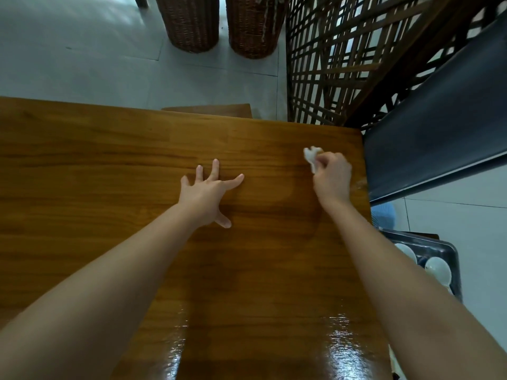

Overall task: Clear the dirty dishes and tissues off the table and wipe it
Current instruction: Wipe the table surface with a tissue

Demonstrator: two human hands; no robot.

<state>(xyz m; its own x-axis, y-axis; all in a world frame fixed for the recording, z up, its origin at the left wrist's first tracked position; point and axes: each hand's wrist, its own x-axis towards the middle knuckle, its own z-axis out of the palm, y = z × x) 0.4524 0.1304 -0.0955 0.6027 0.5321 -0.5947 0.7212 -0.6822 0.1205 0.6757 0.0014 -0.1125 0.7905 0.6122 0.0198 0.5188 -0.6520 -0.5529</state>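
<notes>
The wooden table [109, 160] fills the lower view, and its top near me shines wet. My left hand [208, 192] rests flat on the middle of it with the fingers spread. Near the table's far right corner, my right hand [330, 175] grips a crumpled white tissue [311, 156] against the tabletop. A small wet smear [360, 183] lies at the right edge beside that hand.
A dark tray [450, 253] with white spoons [437, 268] stands low beside the table on the right, next to a blue object [384, 215]. A dark bench [439, 127] and wooden lattice screen [343, 58] stand at the back right. Two wicker baskets [192, 23] stand on the tiled floor beyond.
</notes>
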